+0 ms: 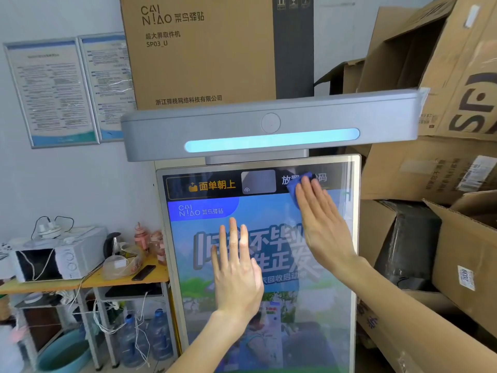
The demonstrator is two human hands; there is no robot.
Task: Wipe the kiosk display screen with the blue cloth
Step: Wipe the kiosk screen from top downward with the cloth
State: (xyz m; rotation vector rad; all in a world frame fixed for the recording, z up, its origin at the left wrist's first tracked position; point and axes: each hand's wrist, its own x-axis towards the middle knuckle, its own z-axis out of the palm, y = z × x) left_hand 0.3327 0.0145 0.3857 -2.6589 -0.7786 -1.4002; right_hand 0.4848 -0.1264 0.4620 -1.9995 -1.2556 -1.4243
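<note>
Far left: two framed notices (52,92) on a pale wall. Below them a yellow tabletop (113,278) carries a white microwave (57,255), a dark kettle (113,243), pink bottles (141,236) and a black phone (144,272); loose white cables hang off the edge. Under it, on the floor, a teal basin (63,354) and two water jugs (146,337).

Centre: a tall cardboard box (199,49) with printed Cainiao branding stands far behind the kiosk. The kiosk's grey top bar (269,122) has a lit cyan strip. Below it the kiosk display screen (269,305) is upright, lit, showing a blue-green poster with large characters.

Left hand (236,273) lies flat on the mid screen, fingers (232,235) straight, slightly spread, pointing up, holding nothing.

Right hand (320,222) is flat against the upper right of the screen, fingers together and extended up-left. The blue cloth (295,187) is pressed between those fingertips and the glass, mostly covered, bunched edge showing to the left of the fingers and above them, over the dark header band.

Right: stacked and tipped cardboard boxes (430,170) crowd beside the kiosk; one open box holds a black-wrapped parcel (408,243).
</note>
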